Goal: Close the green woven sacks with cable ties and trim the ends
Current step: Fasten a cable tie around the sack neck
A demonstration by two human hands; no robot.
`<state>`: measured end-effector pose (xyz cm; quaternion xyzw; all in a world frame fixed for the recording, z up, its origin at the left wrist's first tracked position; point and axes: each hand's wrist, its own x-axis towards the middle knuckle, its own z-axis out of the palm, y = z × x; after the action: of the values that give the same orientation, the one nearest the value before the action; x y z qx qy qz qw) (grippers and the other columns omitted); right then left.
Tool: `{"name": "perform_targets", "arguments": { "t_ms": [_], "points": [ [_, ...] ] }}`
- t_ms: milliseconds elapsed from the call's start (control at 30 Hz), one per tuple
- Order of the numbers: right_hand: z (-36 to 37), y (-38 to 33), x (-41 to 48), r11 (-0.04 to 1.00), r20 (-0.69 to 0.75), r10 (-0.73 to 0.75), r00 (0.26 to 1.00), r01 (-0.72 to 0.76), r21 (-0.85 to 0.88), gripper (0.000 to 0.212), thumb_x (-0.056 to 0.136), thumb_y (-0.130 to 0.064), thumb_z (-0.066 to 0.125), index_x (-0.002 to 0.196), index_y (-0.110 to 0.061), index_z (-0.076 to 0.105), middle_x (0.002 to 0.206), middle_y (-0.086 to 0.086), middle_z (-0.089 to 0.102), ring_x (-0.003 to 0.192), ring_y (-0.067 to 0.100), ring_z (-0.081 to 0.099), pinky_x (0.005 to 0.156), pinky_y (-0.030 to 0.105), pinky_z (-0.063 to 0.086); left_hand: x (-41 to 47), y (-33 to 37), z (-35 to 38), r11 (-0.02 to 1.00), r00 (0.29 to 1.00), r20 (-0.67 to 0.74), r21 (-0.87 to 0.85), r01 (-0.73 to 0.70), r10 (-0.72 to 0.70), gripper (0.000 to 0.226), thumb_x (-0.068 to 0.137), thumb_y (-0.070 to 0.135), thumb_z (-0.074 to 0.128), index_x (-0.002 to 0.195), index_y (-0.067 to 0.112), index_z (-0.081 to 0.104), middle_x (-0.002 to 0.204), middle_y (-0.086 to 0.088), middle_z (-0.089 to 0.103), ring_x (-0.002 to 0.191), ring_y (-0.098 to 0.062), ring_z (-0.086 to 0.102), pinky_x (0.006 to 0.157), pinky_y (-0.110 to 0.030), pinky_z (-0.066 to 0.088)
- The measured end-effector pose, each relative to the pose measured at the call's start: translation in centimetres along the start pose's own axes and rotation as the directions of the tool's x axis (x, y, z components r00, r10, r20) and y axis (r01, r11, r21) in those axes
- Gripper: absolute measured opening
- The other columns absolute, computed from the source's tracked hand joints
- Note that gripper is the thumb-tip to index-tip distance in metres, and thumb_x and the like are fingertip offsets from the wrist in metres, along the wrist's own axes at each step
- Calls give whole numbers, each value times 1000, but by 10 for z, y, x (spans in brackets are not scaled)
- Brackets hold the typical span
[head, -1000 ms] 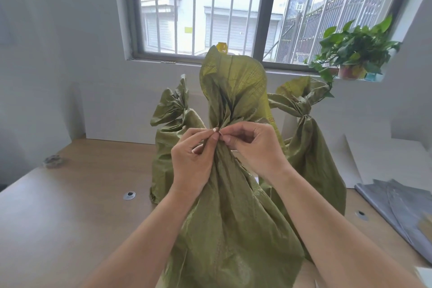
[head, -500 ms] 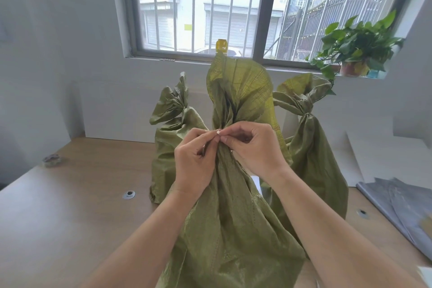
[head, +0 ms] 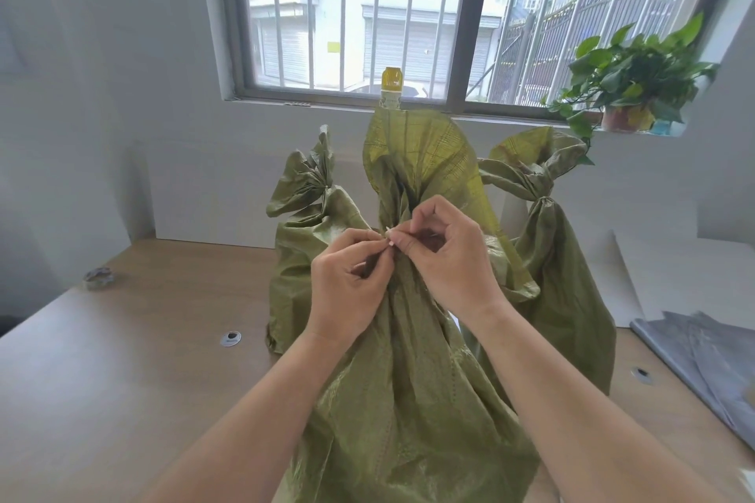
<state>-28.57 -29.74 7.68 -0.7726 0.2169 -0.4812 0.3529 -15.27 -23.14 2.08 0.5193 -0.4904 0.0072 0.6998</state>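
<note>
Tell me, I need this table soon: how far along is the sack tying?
Done: the left rear sack and right rear sack look cinched at their necks. In hand: the left hand and right hand pinch what looks like a cable tie at the front sack's neck. Left: tightening it and trimming its end.
</note>
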Motion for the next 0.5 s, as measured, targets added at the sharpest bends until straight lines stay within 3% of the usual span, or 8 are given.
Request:
{"name": "perform_targets", "arguments": {
  "t_ms": [200, 333, 500],
  "points": [
    [-4, 0, -1, 998, 52, -9, 999, 12, -58, 14, 90, -12, 82, 101, -21, 80, 89, -12, 79, 89, 8, 76, 87, 38, 62, -3, 1, -3, 994, 996, -38, -81, 78, -81, 9, 94, 3, 76, 99, 6, 82, 98, -1, 76, 89, -10, 73, 73, -27, 63],
    [-8, 1, -5, 994, 78, -23, 997, 31, -104, 13, 93, -12, 78, 101, -21, 83, 92, -14, 80, 92, 6, 76, 89, 34, 61, 1, -3, -8, 998, 999, -27, -43, 46, -47, 11, 92, 5, 79, 101, 10, 83, 106, 2, 77, 88, -18, 75, 75, -31, 64],
    [-9, 2, -8, 985, 67, -70, 995, 79, -154, 18, 94, -8, 75, 102, -22, 84, 98, -12, 78, 95, 7, 74, 88, 31, 60, 7, -2, -16, 997, 998, 45, 64, -51, 48, 17, 93, 7, 78, 103, 20, 82, 98, 6, 80, 87, -13, 77, 73, -36, 65]
  ]
}}
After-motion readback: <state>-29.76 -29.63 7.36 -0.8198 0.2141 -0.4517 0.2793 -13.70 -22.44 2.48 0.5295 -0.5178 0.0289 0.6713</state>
